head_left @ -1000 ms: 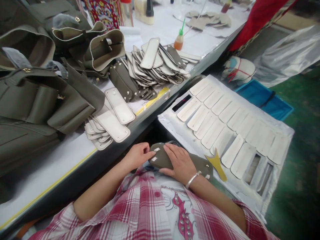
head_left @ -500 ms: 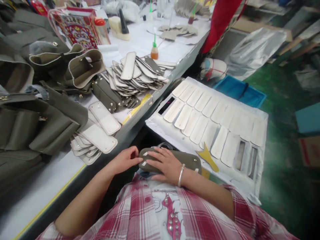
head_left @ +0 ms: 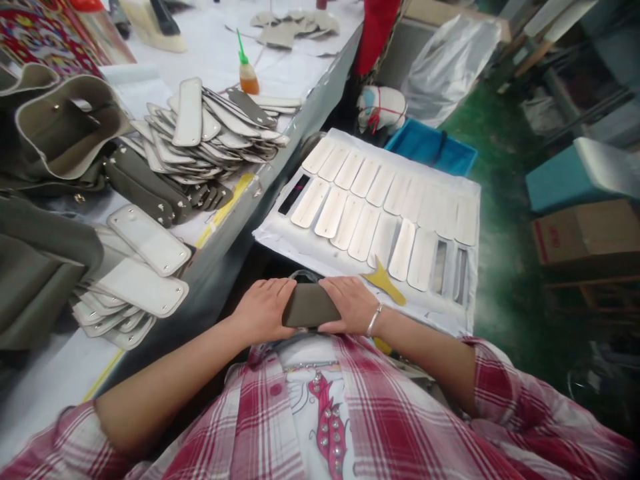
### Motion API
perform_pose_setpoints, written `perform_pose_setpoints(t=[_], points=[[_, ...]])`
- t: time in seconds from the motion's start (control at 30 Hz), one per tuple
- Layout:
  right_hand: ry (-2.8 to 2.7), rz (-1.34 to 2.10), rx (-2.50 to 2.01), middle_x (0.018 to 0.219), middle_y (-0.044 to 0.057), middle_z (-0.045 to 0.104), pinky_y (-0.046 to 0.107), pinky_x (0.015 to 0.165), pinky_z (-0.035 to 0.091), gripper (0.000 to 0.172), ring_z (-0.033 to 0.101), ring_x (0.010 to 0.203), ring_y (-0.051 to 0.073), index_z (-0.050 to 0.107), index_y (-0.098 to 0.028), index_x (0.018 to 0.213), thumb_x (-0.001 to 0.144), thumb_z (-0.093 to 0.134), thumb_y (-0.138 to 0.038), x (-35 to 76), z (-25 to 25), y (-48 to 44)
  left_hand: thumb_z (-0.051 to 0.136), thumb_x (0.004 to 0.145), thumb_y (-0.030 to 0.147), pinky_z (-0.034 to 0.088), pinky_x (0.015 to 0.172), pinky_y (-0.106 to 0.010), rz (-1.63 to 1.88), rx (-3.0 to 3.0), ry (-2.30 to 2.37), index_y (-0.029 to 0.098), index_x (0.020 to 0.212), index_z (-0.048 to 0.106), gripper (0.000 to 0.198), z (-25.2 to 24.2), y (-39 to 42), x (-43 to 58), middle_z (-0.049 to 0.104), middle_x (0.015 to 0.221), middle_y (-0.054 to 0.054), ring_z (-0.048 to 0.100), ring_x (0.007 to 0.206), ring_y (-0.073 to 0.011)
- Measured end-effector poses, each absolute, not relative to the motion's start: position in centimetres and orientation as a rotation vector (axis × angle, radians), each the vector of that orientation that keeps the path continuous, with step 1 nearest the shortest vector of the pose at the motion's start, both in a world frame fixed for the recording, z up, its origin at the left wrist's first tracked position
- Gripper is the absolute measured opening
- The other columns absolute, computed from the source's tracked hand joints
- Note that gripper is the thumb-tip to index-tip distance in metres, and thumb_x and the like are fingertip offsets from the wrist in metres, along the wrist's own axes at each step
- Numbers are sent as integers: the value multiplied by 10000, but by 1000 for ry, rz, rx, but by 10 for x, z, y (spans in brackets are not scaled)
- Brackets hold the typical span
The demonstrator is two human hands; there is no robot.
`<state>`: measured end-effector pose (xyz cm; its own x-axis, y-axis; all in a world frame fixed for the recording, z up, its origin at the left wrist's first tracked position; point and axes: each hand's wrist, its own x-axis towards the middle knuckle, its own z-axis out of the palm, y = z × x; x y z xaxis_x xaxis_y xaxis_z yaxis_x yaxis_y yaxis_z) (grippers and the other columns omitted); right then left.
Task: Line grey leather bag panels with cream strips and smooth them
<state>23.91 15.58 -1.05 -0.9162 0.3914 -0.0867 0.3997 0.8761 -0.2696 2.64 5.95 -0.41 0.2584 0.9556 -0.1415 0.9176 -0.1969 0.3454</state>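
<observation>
The table (head_left: 210, 47) bears bags (head_left: 40, 273), pale strips (head_left: 145, 287) — and a bottle (head_left: 249, 81).

**Long white-topped worktable (head_left: 295, 67) beside a mottled green floor (head_left: 515, 280)**

From the middle of the view, the table runs from twelve o'clock down to eight, its grey side edge bordered by yellow strips. The floor spreads from one o'clock to four, with paler patches. A hanging red cloth (head_left: 374, 30) is just past twelve. Crumpled translucent plastic sheeting (head_left: 445, 73) catches whitish light between one and two. A shallow bright-blue plastic tray (head_left: 457, 155) lies at two. A light-blue box with a pale top (head_left: 550, 183) is near half past two, close to a brown cardboard carton (head_left: 585, 237) at three.
</observation>
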Motion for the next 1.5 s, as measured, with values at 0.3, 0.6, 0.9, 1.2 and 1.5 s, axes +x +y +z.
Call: perform_pose_setpoints(t=[0.3, 0.6, 0.9, 1.2, 1.5], points=[[3016, -286, 571, 1267, 198, 461, 457, 897, 326, 875, 442, 1079, 321, 370, -82, 1346, 730, 483, -691, 240, -11, 151, 590, 640, 633, 317, 896, -431, 95, 2174, 1766, 137, 1213, 446, 771, 6, 55, 26, 544, 1154, -157, 492, 1023, -317], [3111, -182, 494, 1427, 162, 307, 503, 1035, 211, 720, 281, 1292, 315, 370, -225, 1362, 773, 518, -614, 238, -16, 139, 687, 601, 549, 307, 995, -458, 405, 2031, 1802, 178, 1280, 379, 832, -5, 32, 0, 484, 1258, -136, 437, 1148, -310], [3102, -295, 363, 1462, 165, 224, 523, 1021, 228, 756, 234, 1316, 343, 365, -287, 1360, 711, 627, -572, 198, -14, 129, 780, 523, 450, 331, 1030, -438, 822, 1463, 1670, 209, 1319, 314, 953, -28, 1, -33, 432, 1319, -125, 430, 1201, -278], [3087, -325, 229, 1479, 125, 205, 533, 1040, 203, 735, 156, 1344, 340, 389, -283, 1342, 701, 671, -508, 151, -6, 108, 468, 832, 494, 331, 1036, -391, 1200, 948, 1462, 168, 1309, 392, 583, -36, -21, -22, 467, 1334, -104, 440, 1214, -240], [3090, -394, 199, 1481, 129, 191, 531, 1038, 196, 757, 147, 1347, 329, 397, -277, 1340, 679, 676, -518, 150, -2, 105, 507, 832, 349, 387, 989, -359, 1093, 951, 1569, 192, 1187, 536, 390, -29, -1, -28, 584, 1200, -62, 534, 1088, -201]])
